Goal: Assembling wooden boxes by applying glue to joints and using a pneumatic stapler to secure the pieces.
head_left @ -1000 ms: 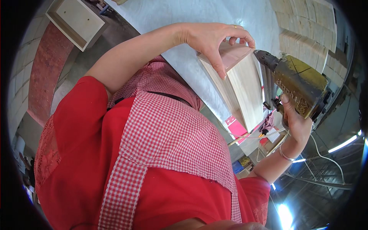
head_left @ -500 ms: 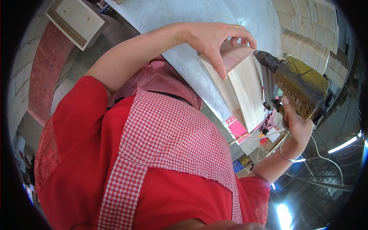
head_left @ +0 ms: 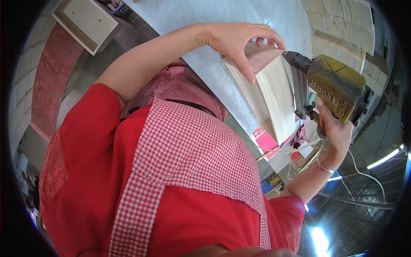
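My left hand (head_left: 235,43) spans the end board of a pale wooden box frame (head_left: 277,100). Its thumb presses one face and its fingertips reach over the far edge. In my right hand (head_left: 336,132) is a worn yellow-and-black nail gun (head_left: 336,85), gripped by its handle. The gun's dark nose meets the frame's upper corner, close to my left fingertips; whether it touches the wood I cannot tell. The frame rests tilted across the pale worktable (head_left: 205,73), its long boards running toward the table's near edge.
Stacked wooden boards (head_left: 342,25) lie at the far right of the table. A shallow wooden tray (head_left: 87,23) sits at upper left by a reddish board (head_left: 55,81). Pink material (head_left: 266,141) lies by the frame's lower end. A pale hose (head_left: 372,182) hangs at right.
The nail gun and my right hand have shifted very slightly, the nose a touch higher at the frame's corner. My left hand keeps its hold, moved up a little.
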`<action>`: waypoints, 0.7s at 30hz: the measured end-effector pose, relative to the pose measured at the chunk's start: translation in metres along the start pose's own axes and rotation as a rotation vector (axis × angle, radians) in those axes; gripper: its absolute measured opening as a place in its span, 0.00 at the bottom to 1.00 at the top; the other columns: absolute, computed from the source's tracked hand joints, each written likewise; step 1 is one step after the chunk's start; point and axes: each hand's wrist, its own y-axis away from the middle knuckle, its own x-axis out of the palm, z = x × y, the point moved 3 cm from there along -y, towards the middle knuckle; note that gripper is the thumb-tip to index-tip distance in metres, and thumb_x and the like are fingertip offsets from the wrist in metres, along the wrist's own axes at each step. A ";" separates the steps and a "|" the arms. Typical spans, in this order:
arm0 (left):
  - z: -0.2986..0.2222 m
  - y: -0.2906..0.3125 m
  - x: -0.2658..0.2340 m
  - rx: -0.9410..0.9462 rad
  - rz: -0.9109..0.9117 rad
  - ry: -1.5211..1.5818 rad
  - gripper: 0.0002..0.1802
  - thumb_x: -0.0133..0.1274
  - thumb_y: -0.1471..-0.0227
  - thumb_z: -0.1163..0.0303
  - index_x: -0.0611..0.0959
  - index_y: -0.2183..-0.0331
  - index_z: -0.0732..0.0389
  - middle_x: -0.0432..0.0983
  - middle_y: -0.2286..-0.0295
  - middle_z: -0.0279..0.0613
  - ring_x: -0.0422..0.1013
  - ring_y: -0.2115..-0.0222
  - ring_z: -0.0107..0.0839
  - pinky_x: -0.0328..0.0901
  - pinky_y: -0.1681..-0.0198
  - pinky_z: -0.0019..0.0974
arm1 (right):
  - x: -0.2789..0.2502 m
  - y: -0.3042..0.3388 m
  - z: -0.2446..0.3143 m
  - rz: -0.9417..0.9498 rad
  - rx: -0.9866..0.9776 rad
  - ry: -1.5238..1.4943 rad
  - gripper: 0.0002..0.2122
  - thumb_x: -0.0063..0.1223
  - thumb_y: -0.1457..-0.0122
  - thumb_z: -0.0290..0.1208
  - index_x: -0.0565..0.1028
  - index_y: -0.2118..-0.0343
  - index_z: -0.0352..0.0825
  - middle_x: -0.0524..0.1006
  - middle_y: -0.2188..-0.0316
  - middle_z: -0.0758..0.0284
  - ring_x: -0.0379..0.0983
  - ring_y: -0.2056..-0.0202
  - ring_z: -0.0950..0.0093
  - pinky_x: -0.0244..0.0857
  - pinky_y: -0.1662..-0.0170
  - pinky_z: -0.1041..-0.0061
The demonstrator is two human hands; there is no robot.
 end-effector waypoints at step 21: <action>0.014 0.018 0.058 0.050 -0.516 -0.516 0.36 0.54 0.57 0.81 0.66 0.44 0.62 0.69 0.49 0.48 0.65 0.48 0.46 0.59 0.45 0.45 | 0.016 0.049 -0.005 0.089 -0.137 0.082 0.19 0.71 0.56 0.21 0.76 0.60 0.25 0.80 0.62 0.62 0.76 0.63 0.74 0.70 0.58 0.74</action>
